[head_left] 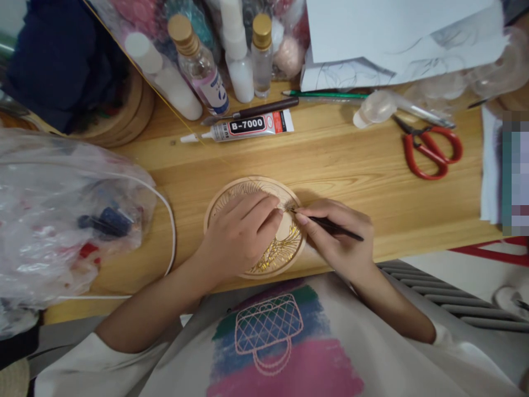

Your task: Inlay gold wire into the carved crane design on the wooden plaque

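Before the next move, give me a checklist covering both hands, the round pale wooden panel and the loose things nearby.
1. Left hand resting on the round pale wooden panel: ok.
2. Thin, dark, pointed tool held in the right hand: ok.
3. Tool tip touching the panel: cannot tell; too small to judge.
4. Whole panel face visible: not ok; the left hand covers part, though some shiny gold wire pattern shows.
5. Black, white and red B-7000 tube apart from both hands: ok.
6. Red-handled metal scissors apart from the panel: ok.
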### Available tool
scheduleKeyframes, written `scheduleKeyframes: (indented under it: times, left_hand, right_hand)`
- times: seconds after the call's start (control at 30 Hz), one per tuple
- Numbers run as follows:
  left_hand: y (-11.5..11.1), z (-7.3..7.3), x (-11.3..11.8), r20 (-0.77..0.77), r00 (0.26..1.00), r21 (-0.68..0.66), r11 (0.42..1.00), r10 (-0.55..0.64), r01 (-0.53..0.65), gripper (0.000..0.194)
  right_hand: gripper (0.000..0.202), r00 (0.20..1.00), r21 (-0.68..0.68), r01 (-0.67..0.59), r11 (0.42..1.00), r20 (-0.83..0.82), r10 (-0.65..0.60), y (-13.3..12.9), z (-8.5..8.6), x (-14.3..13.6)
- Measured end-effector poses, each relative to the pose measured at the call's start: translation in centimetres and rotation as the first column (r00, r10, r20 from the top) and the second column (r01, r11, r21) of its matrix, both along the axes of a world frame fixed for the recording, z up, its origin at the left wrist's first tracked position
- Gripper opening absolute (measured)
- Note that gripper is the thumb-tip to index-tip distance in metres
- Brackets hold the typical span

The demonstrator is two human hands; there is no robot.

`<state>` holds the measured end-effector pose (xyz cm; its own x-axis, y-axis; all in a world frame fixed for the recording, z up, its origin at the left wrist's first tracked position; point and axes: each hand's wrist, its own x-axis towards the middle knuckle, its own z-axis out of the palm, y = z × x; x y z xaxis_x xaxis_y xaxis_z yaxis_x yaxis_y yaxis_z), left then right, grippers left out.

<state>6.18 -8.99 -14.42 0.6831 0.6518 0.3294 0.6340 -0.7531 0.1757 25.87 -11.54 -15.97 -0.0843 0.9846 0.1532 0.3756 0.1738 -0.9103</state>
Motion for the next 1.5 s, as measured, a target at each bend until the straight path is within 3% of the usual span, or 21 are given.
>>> scheduleKeyframes:
  times: [0.43,0.63,1.5]
  left_hand:
    - [-0.5,0.6,0.4,-0.035,0.999,-0.008,0.999,0.037,-0.037,0.016]
    - [-0.5,0.6,0.3,-0.024,1.000,-0.058,0.998,0.021,-0.022,0.018]
    - [0.5,0.2,-0.8,0.012,0.998,-0.041,0.998,-0.055,0.055,0.022]
  right_hand:
    - [0.011,1.000,0.017,-0.021,1.000,0.009,0.021,0.0,0.0,0.0]
    - [0.014,1.000,0.020,-0.019,1.000,0.003,0.019,0.0,-0.1,0.1]
    - [0.012,0.998,0.059,-0.045,0.997,-0.031,0.047,0.3,-0.1,0.1]
